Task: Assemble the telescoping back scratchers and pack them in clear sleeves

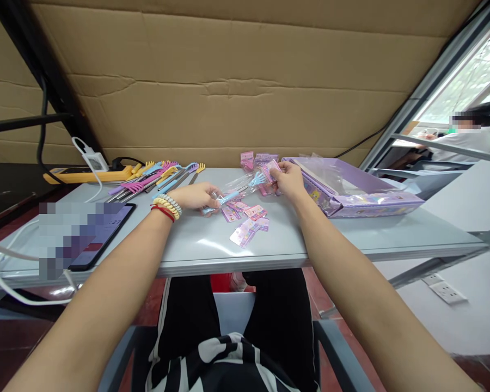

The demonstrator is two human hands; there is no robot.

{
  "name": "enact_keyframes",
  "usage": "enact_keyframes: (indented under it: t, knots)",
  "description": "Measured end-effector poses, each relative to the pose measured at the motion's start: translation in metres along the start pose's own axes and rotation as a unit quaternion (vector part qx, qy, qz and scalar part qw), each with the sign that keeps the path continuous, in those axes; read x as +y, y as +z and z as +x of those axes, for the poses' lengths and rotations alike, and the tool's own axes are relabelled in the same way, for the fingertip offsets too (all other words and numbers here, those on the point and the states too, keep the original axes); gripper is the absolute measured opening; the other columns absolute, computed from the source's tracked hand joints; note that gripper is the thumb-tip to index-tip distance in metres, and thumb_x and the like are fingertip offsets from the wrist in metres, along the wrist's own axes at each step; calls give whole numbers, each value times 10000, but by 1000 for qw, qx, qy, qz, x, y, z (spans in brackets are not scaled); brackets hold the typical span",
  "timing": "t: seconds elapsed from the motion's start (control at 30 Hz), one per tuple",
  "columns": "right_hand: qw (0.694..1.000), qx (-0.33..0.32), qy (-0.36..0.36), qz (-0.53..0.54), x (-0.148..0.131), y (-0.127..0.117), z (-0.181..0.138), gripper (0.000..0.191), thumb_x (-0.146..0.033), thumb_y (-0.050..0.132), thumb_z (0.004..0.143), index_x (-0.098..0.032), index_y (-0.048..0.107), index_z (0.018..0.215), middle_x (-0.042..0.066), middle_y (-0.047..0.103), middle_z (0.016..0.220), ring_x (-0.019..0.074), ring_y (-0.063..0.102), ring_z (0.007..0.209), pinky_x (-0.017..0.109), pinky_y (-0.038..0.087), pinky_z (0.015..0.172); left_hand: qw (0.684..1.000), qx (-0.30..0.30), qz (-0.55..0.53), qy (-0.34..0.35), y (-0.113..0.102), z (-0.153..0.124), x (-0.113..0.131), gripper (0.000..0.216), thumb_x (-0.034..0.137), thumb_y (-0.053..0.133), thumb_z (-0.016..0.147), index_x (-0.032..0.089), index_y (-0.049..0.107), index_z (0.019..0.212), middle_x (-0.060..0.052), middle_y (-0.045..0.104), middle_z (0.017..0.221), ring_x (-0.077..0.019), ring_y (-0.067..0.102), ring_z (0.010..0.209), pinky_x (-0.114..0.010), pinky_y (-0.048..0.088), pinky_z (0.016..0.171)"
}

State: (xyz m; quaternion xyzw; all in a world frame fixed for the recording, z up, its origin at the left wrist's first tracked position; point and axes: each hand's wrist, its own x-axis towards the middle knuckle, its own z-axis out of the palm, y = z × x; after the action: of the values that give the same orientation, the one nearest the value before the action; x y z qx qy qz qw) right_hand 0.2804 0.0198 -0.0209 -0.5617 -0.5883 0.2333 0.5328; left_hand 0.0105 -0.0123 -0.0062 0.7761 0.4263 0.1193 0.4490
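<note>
Where the left hand [196, 197] grips: its fingers are closed around the lower end of a blue rake-headed stick [239, 191], which lies slanted above the tabletop [206, 245] in a clear plastic sleeve [233, 184].
Right hand [291, 179]: thumb and fingers narrowed on a small pink printed card [271, 171], just beside the blue rake head; whether the card is inside the sleeve, I cannot tell.
Left wrist: a pale braided band [169, 204] above a red one [163, 212].
Loose cards [255, 212]: pink and purple, scattered and partly overlapping on the tabletop, between the hands and nearer the front edge.
Packets [247, 160]: pink and purple, near the cardboard wall [237, 120], behind the sleeve.
Purple box [381, 204]: right of the right hand, with clear plastic [322, 170] inside.
Stick pile [141, 184]: yellow, pink, blue and purple heads with metal rods, beyond the left hand.
Phone [106, 239]: flat on the tabletop at the left, near a white cable [100, 188].
Far right: a person in a white top [463, 142], seated beside a window.
</note>
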Motion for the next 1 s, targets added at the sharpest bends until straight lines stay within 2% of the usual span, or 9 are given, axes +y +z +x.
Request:
enact_keyframes:
  t: [0.1, 0.23, 0.4, 0.57, 0.67, 0.83, 1.0]
  knots:
    - [1000, -5, 1, -14, -1, 0, -2, 105, -236, 551, 744, -173, 574, 825, -9, 585, 475, 145, 506, 357, 245, 383, 386, 1000, -4, 11, 1, 0, 0, 0, 232, 283, 672, 661, 162, 625, 853, -16, 637, 683, -125, 541, 534, -257, 423, 521]
    - [998, -8, -3, -64, -5, -1, -5, 68, -226, 556, 766, -171, 558, 726, -4, 565, 476, 145, 513, 374, 255, 417, 430, 1000, -8, 14, 11, 1, -1, 1, 191, 282, 668, 679, 154, 628, 814, -14, 618, 657, -118, 531, 525, -251, 420, 516]
    - [985, 47, 1, -169, -12, 0, -6, 123, -193, 607, 749, -181, 533, 651, -16, 522, 443, 152, 544, 438, 283, 475, 590, 999, -22, -30, 16, 4, -1, 3, 147, 280, 671, 699, 156, 603, 741, -14, 579, 605, -121, 526, 486, -256, 403, 473]
    - [989, 77, 35, -119, -12, 0, -4, 78, -226, 590, 765, -170, 564, 717, 0, 571, 515, 142, 525, 398, 293, 475, 571, 998, -2, -55, 6, 8, 0, 7, 156, 270, 664, 726, 155, 566, 686, -25, 574, 596, -110, 518, 477, -242, 394, 460]
    - [992, 80, 20, -93, -9, 1, -3, 61, -223, 580, 763, -164, 583, 747, 2, 583, 538, 139, 522, 392, 291, 475, 562, 999, 9, -49, -1, 10, 0, 9, 142, 260, 661, 728, 156, 569, 703, -24, 579, 605, -115, 522, 475, -245, 404, 458]
    - [990, 85, -11, -111, -7, 2, -2, 58, -213, 590, 748, -157, 597, 733, 11, 588, 561, 150, 547, 425, 301, 485, 587, 999, 1, -41, -4, 11, 2, 8, 124, 240, 657, 715, 158, 565, 710, -12, 566, 591, -119, 525, 474, -245, 404, 456]
    - [990, 74, -22, -116, -5, 2, -1, 58, -214, 584, 746, -158, 593, 733, 7, 583, 556, 166, 572, 454, 336, 501, 669, 999, -3, -34, -2, 9, 3, 4, 124, 255, 654, 717, 160, 577, 738, -14, 574, 599, -122, 536, 487, -239, 408, 460]
